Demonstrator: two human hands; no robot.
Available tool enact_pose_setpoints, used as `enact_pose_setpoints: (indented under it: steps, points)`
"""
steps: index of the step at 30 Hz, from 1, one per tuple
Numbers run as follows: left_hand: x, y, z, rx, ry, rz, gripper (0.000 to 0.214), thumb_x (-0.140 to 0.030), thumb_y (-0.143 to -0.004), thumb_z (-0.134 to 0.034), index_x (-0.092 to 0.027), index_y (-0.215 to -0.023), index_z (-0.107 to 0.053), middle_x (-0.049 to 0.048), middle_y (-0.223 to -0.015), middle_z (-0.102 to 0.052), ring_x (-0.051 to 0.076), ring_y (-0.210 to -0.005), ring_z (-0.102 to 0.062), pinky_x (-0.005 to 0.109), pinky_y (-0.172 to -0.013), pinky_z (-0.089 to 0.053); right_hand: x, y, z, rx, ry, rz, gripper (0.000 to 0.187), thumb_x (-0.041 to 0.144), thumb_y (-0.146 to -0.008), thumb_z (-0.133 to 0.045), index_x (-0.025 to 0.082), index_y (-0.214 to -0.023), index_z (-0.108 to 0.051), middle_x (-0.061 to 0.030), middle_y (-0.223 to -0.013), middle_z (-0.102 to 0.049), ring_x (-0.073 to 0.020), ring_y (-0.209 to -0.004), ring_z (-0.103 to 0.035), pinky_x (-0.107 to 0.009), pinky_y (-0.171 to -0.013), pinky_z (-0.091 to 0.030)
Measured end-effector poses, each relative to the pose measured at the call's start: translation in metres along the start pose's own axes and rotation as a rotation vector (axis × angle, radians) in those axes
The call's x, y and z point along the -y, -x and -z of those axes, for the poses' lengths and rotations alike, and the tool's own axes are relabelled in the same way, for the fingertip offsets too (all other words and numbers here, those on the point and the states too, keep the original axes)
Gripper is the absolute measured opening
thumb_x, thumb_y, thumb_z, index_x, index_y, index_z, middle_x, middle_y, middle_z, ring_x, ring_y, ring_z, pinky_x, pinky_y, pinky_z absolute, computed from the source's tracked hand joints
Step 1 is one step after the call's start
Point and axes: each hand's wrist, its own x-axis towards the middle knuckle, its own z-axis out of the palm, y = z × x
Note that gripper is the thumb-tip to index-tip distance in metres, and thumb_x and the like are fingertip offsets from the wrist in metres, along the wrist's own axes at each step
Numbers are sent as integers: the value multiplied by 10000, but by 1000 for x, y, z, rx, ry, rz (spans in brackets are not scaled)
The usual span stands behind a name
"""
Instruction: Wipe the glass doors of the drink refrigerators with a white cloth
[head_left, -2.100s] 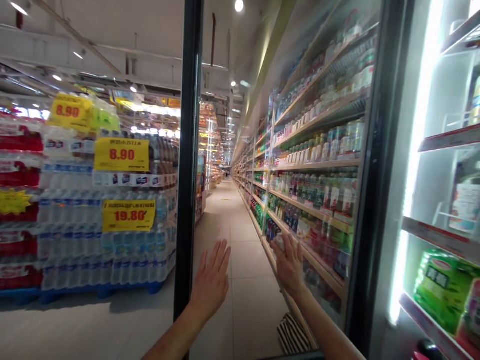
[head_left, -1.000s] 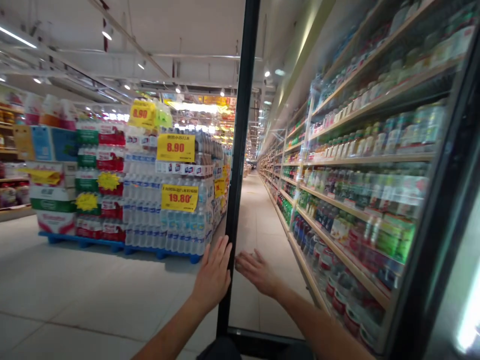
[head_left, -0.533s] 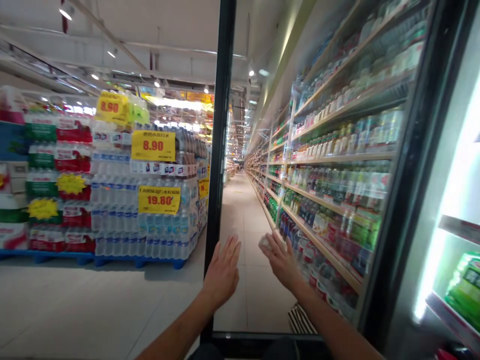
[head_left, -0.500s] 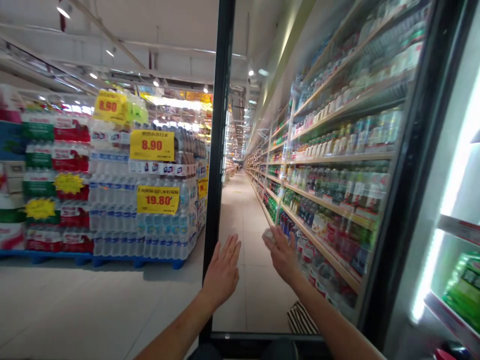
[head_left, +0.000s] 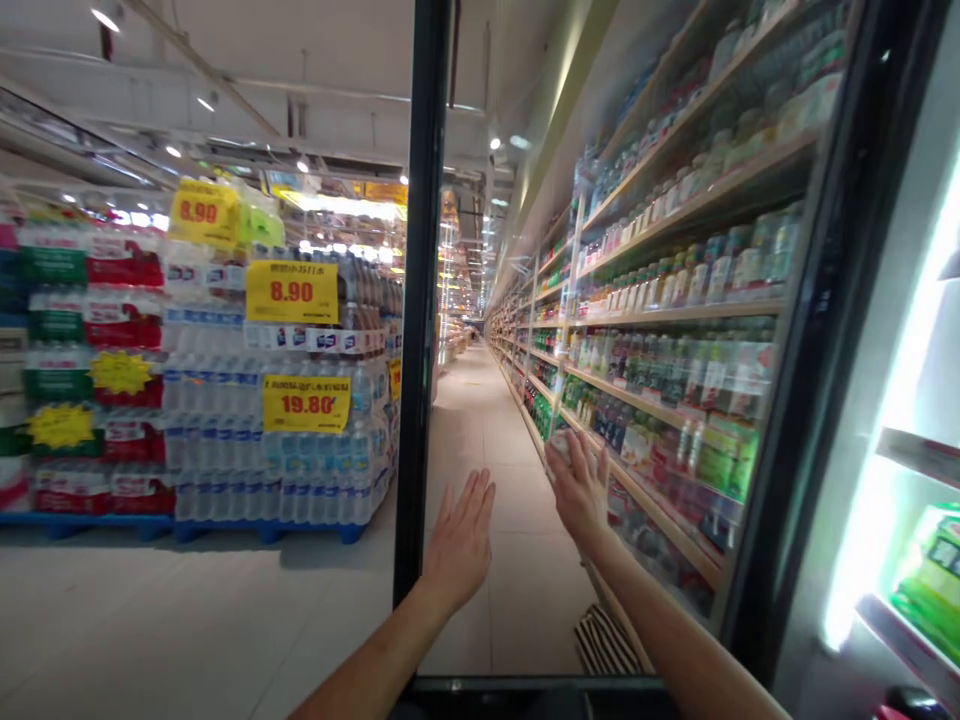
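The glass door [head_left: 525, 600] of a fridge, set in a black frame [head_left: 424, 300], stands open before me. My left hand [head_left: 461, 540] lies flat against or just in front of the pane, fingers stretched and nothing in it. To its right, my right hand [head_left: 581, 490] is raised at the glass with fingers extended. A small pale wad, apparently a cloth [head_left: 559, 442], shows at its fingertips, mostly hidden by the hand. Whether each palm fully touches the pane I cannot tell.
Beyond the glass, drink shelves [head_left: 675, 310] run along an aisle, partly as reflections. Stacked water packs [head_left: 225, 440] with yellow price signs [head_left: 292, 292] stand on blue pallets [head_left: 225, 527] at left. Lit fridge shelves with a green package [head_left: 934, 575] are at right.
My right hand has moved slightly up and to the right, the pale cloth with it. My left hand has shifted a little right. The view has turned slightly, moving the door frame left.
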Motion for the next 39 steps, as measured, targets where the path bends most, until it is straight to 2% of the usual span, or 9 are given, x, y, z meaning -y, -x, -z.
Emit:
enact_pose_setpoints:
  steps: [4,10,16,22,27,29,33,36,39]
  points:
    - [-8,-5,-4,-33,5,-31,580,-247,-778,-436,-130,-1344,-381,82,-1434,-372,209,-1361,-252,417,-1122,-142,-1,24,3,98,-73,157,413,98,-838,-460,292,-1188,-561,-53,-1337,-495,-196,-1358,-261,-473,-1121,-101]
    - [-20,-14,-11,-41,26,-41,585,-270,-781,-435,-135,-1347,-376,89,-1435,-370,214,-1371,-226,426,-1116,-146,-23,7,4,-24,32,-124,460,106,-840,-443,231,-1282,-480,-123,-1451,-324,-264,-1375,-213,-520,-1092,-163]
    - [-20,-12,-13,-83,34,-48,568,-228,-770,-422,-134,-1331,-403,77,-1420,-394,207,-1363,-248,418,-1121,-124,-30,41,9,118,1,49,462,96,-826,-469,281,-1247,-511,-80,-1421,-382,-237,-1361,-250,-507,-1105,-140]
    - [-19,-9,-16,-118,26,-49,569,-211,-761,-423,-133,-1324,-410,81,-1405,-416,200,-1367,-237,421,-1127,-113,-49,26,6,-83,97,-223,600,87,-857,-397,272,-1414,-272,-123,-1503,-202,-261,-1367,-236,-521,-1067,-224]
    - [-16,-12,-16,-116,30,-61,578,-206,-753,-419,-136,-1327,-405,87,-1401,-423,199,-1369,-234,428,-1129,-133,-54,65,11,59,153,-205,651,66,-854,-375,291,-1437,-191,-124,-1497,-224,-248,-1356,-266,-514,-1063,-238]
    - [-18,-19,-15,-139,41,-67,573,-207,-753,-419,-134,-1321,-411,83,-1402,-422,196,-1371,-227,424,-1133,-119,-60,62,13,52,164,-209,643,74,-853,-376,295,-1432,-206,-119,-1489,-245,-248,-1348,-280,-519,-1061,-234]
    - [-28,-35,-11,-180,69,-90,558,-226,-765,-427,-129,-1314,-419,78,-1404,-421,193,-1376,-212,418,-1136,-102,-71,42,13,-58,174,-345,611,137,-870,-375,265,-1439,-194,-140,-1488,-226,-272,-1356,-249,-528,-1042,-254]
    - [-33,-42,-10,-182,82,-112,540,-236,-775,-431,-132,-1305,-433,76,-1406,-417,198,-1377,-208,421,-1136,-91,-76,57,14,-24,178,-328,616,121,-873,-346,282,-1442,-176,-128,-1486,-235,-258,-1351,-260,-516,-1036,-273]
    - [-34,-47,-11,-183,89,-127,539,-235,-773,-435,-129,-1301,-440,78,-1404,-420,198,-1374,-218,412,-1140,-72,-95,70,17,26,197,-357,585,128,-879,-326,287,-1430,-215,-120,-1466,-285,-255,-1337,-287,-534,-1032,-271]
